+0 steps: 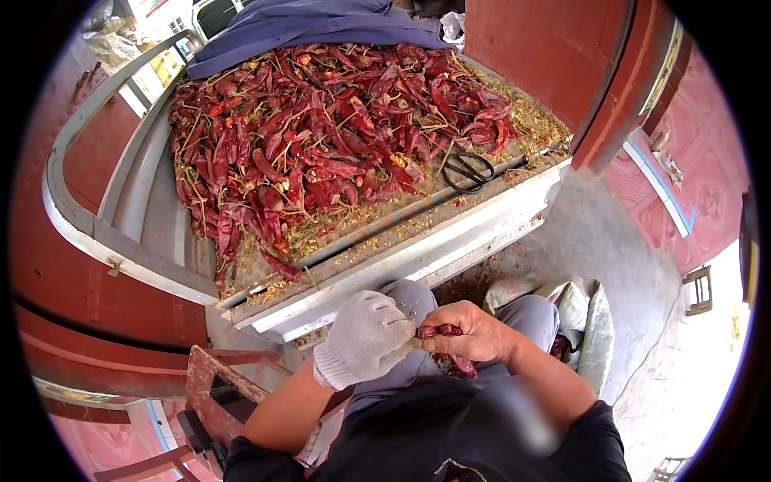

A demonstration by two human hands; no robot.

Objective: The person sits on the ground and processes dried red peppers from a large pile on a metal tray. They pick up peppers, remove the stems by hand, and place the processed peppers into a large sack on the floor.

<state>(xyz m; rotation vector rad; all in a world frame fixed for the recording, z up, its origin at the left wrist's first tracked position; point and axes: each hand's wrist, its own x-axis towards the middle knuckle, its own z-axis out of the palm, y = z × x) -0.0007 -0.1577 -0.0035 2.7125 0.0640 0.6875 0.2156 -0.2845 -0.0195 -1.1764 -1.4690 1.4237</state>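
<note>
My right hand is bare and curled around dried red chili peppers above my lap. My left hand, in a pale knitted work glove, pinches at the peppers' left end, its fingertips meeting those of the right. The glove hides exactly what part is pinched. Another red chili shows just below my right hand, over my lap. In front of me a big heap of dried red chilies with pale stems covers a flat vehicle bed.
Black-handled scissors lie at the bed's front edge, among scattered seeds. A metal side rail curves along the left. Beside my right leg stands an open woven sack with chilies inside. A blue cloth covers the heap's far side. A worn wooden chair stands at lower left.
</note>
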